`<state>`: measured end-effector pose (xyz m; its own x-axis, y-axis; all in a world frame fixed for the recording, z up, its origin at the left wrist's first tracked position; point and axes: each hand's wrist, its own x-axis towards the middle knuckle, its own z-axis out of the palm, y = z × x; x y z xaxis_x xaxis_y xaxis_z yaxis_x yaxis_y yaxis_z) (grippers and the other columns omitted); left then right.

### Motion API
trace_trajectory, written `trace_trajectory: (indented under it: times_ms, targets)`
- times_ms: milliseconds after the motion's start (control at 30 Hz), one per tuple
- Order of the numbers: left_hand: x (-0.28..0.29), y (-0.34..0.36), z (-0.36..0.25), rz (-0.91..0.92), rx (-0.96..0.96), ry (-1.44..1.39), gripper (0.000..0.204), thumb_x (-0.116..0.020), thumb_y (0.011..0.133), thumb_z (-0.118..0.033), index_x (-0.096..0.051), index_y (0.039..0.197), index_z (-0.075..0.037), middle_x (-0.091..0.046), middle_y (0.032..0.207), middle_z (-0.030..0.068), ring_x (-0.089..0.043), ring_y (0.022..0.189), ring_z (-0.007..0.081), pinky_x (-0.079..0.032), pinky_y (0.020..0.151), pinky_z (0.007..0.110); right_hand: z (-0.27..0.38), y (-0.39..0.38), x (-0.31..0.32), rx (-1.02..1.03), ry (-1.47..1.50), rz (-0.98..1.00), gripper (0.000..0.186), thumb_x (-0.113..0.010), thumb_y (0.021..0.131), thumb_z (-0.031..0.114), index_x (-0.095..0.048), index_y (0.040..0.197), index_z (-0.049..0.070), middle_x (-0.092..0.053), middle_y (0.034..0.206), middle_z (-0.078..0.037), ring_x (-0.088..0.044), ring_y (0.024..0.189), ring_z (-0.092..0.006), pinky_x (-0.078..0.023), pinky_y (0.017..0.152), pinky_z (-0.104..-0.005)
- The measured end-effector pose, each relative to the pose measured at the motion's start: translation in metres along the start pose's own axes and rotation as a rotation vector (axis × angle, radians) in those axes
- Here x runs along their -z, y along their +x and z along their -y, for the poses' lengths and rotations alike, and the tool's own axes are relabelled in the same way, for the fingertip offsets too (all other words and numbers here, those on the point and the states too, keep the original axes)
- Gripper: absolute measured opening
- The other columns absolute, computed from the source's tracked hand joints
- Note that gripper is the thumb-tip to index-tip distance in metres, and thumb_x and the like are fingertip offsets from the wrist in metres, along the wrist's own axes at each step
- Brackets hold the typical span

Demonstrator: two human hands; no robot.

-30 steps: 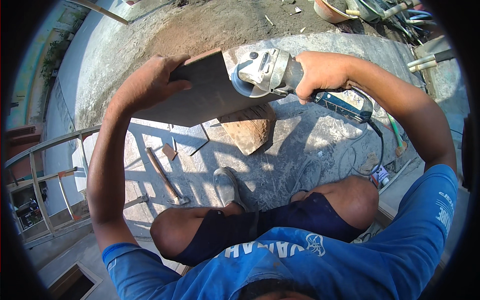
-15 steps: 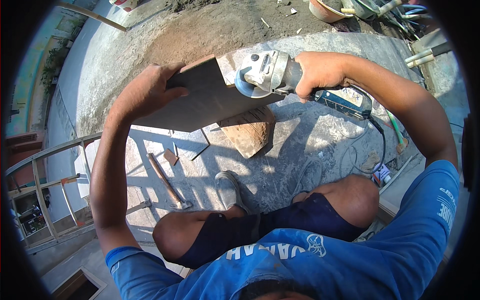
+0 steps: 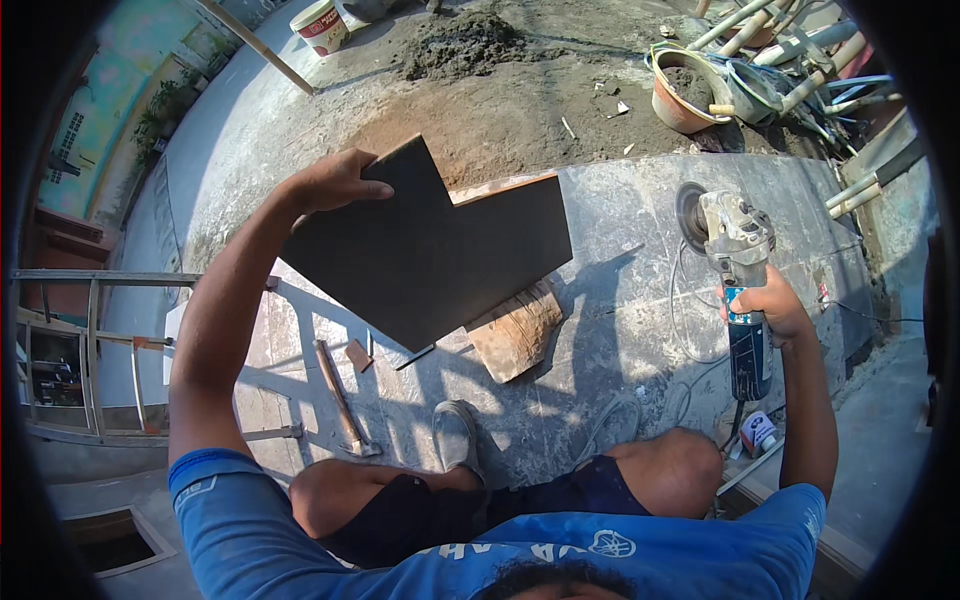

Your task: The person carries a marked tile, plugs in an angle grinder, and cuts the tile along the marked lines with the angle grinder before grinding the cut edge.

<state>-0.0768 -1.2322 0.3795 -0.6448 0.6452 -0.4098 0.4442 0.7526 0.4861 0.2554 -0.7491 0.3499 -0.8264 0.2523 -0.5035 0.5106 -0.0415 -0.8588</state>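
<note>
My left hand point(image 3: 345, 182) grips the upper left edge of a dark tile point(image 3: 430, 250), thumb across its face. The tile is tilted up, with a step-shaped notch in its upper right edge. Its lower edge is at a rough brown block point(image 3: 518, 335) on the ground. Over on the right, my right hand point(image 3: 768, 305) is wrapped round the body of an angle grinder point(image 3: 738, 240). The grinder points away from me, its disc point(image 3: 690, 216) at the far left side of its head, well apart from the tile. Whether the disc spins I cannot tell.
A hammer point(image 3: 340, 395) and a small brown tile piece point(image 3: 359, 355) lie left of my feet. Grinder cable loops across the concrete near a white bottle point(image 3: 757, 430). Farther off are a mortar bucket point(image 3: 688, 92), poles point(image 3: 820, 60) and a sand heap point(image 3: 460, 45). A ladder-like frame point(image 3: 95, 350) stands left.
My right hand has drawn the grinder away from the tile's notch, to the right and nearer me. The tile, still in my left hand, now shows its whole notched outline. The view has shifted.
</note>
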Motion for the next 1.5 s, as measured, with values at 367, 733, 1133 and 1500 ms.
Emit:
trace_trajectory:
  times_ms: [367, 733, 1133, 1500]
  targets:
    - [-0.108, -0.14, 0.189, -0.364, 0.473, -0.911, 0.053, -0.074, 0.086, -0.037, -0.056, 0.115, 0.003, -0.067, 0.095, 0.0114, -0.067, 0.081, 0.0177, -0.058, 0.072, 0.033, -0.078, -0.006, 0.028, -0.052, 0.283, -0.101, 0.044, -0.065, 0.065, 0.009, -0.057, 0.105, -0.005, -0.064, 0.076, -0.013, -0.065, 0.063, -0.0226, -0.055, 0.059, -0.0325]
    - [-0.183, -0.233, 0.123, -0.609, 0.612, -1.147, 0.036, -0.064, 0.094, -0.027, -0.058, 0.113, 0.003, -0.067, 0.096, 0.0109, -0.067, 0.076, 0.0161, -0.056, 0.067, 0.029, -0.092, 0.033, 0.003, -0.081, 0.388, -0.077, 0.051, -0.054, 0.079, 0.003, -0.046, 0.129, -0.002, -0.062, 0.107, -0.014, -0.065, 0.078, -0.0235, -0.058, 0.066, -0.0366]
    - [-0.153, -0.162, 0.034, -0.612, 0.503, -1.193, 0.029, -0.065, 0.094, -0.024, -0.059, 0.11, 0.0, -0.068, 0.094, 0.0085, -0.065, 0.078, 0.0135, -0.055, 0.067, 0.029, -0.089, 0.047, -0.011, -0.091, 0.376, -0.13, 0.047, -0.063, 0.076, 0.014, -0.056, 0.117, -0.006, -0.065, 0.082, -0.016, -0.065, 0.07, -0.0228, -0.054, 0.062, -0.0319]
    - [-0.358, -0.112, 0.095, -0.749, 0.393, -1.619, 0.034, -0.062, 0.096, -0.028, -0.051, 0.12, -0.007, -0.063, 0.097, 0.0038, -0.064, 0.083, 0.0151, -0.055, 0.074, 0.032, -0.094, 0.022, 0.009, -0.013, 0.381, -0.021, 0.056, -0.057, 0.081, 0.013, -0.045, 0.134, -0.001, -0.063, 0.111, -0.01, -0.066, 0.086, -0.026, -0.057, 0.075, -0.0396]
